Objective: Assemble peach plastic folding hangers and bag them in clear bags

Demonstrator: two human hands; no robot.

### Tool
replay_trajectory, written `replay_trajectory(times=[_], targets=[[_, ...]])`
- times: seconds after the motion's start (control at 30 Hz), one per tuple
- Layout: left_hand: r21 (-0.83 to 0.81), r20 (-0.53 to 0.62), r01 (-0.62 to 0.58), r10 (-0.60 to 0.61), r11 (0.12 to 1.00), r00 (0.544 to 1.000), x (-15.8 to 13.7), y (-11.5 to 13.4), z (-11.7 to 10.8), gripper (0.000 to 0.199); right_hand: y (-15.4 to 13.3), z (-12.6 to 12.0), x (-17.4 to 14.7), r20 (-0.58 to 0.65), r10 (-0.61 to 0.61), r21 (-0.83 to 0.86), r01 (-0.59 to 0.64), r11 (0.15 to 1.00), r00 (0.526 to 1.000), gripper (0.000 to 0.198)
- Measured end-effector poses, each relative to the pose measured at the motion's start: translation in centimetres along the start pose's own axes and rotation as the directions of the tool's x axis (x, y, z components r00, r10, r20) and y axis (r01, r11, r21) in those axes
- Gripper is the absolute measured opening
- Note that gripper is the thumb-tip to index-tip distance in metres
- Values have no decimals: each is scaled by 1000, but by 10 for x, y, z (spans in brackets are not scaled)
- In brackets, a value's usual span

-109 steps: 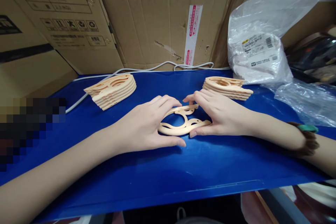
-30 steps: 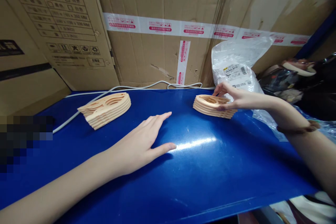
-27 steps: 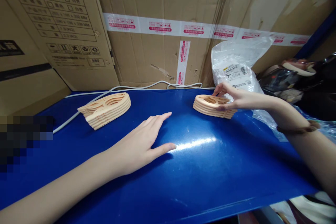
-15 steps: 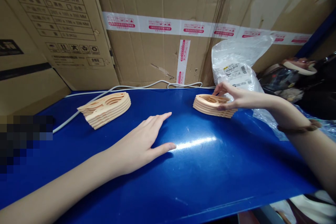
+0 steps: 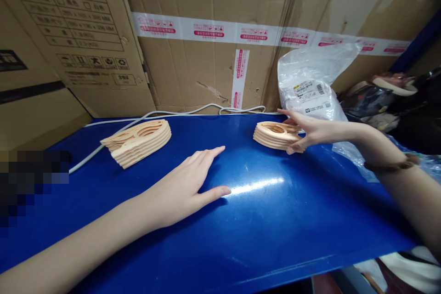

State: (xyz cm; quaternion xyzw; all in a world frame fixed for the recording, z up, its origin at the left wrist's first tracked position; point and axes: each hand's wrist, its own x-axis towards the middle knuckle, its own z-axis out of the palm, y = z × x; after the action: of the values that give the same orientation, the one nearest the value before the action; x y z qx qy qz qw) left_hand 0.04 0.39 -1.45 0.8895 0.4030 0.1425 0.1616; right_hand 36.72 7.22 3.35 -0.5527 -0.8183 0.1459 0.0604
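Note:
Two stacks of pale wooden pieces with cut-out curves and a rounded end lie on the blue tabletop (image 5: 220, 239). The left wooden stack (image 5: 143, 142) rests at the back left, untouched. At the back right, my right hand (image 5: 312, 131) is around the right end of the right wooden stack (image 5: 270, 135). Its thumb is at the front side and the other fingers reach behind, spread apart, the index finger raised; firm contact is hard to make out. My left hand (image 5: 193, 188) hovers or rests over the middle, fingers stretched and thumb apart, holding nothing.
Behind the tabletop stand large cardboard boxes (image 5: 193, 73) with printed tape. A white cable (image 5: 186, 113) runs along the back edge. A clear plastic bag (image 5: 306, 73) with a label stands behind my right hand. Mixed items (image 5: 375, 96) crowd the right side.
My right hand's fingers have spread: the index finger has straightened upward and the thumb has shifted lower. The right wooden stack and my left hand stay nearly where they were.

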Motion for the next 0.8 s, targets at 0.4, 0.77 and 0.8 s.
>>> replay_trajectory(times=[0.4,0.77,0.8], targets=[[82,7,4,-5,997,1000,0,4,-7,78,0,6,3,37,70,-55,-68,996,997,128],[368,-293,376,-278,850,915,6,-62,-74,104,5,7,7,36,27,-4,-27,1000,999,116],[360,-285,411,-321,837,903,5,-69,-79,106,5,7,7,46,32,-15,-32,999,998,116]])
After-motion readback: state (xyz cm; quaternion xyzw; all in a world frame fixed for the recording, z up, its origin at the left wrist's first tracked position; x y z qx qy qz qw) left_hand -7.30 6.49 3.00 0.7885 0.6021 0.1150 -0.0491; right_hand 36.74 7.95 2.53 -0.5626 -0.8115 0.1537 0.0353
